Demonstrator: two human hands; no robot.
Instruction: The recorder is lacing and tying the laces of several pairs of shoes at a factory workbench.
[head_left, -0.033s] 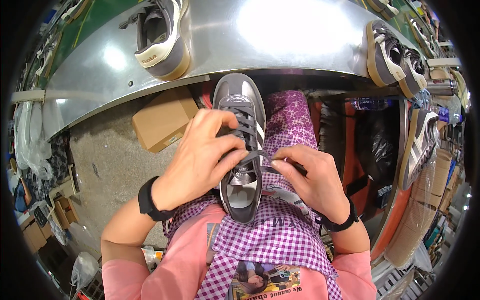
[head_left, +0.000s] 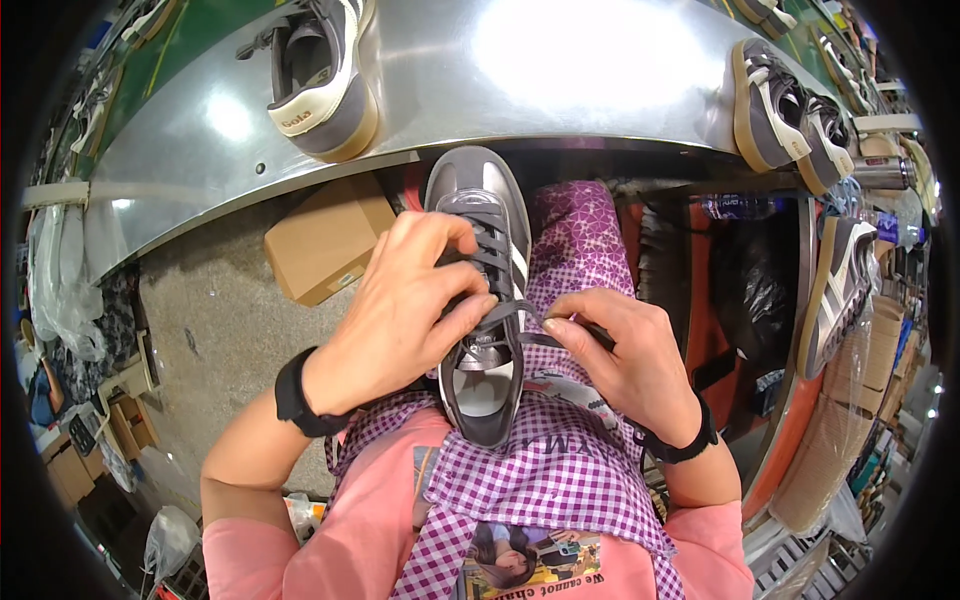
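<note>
A dark grey sneaker with white side stripes rests on my lap, its toe pointing away from me. My left hand lies over the left side of its upper, thumb and forefinger closed on the dark shoelace near the top of the tongue. To the right of the shoe, my right hand pinches the lace between thumb and forefinger. The lace runs between both hands across the shoe's opening. Lower rows of lacing show crossed over the tongue; part of them is hidden behind my left fingers.
A metal worktable curves across the far side. One sneaker stands on it at left, and a pair at right. Another sneaker sits at the right. A cardboard box is on the floor under the table's edge.
</note>
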